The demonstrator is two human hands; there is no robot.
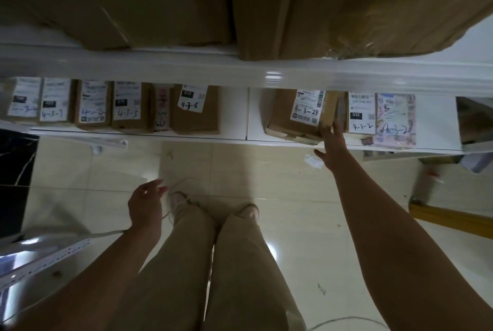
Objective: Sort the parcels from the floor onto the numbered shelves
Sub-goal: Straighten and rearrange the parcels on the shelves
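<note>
Parcels (194,109) are ranged on the shelf (138,135): six left, three right, bare room between. One box (293,117) at the edge is touched by the flat right hand (333,146); the left hand (145,206) is held loosely curled.

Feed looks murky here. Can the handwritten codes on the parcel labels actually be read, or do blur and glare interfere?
Head view: dim, with the upper boxes in shadow; glare streaks the shelf edge and floor, not the labels; the 4-3-8 label reads cleanly, the leftmost label is smeared by blur; the wide-angle lens bows the shelf edge.
</note>
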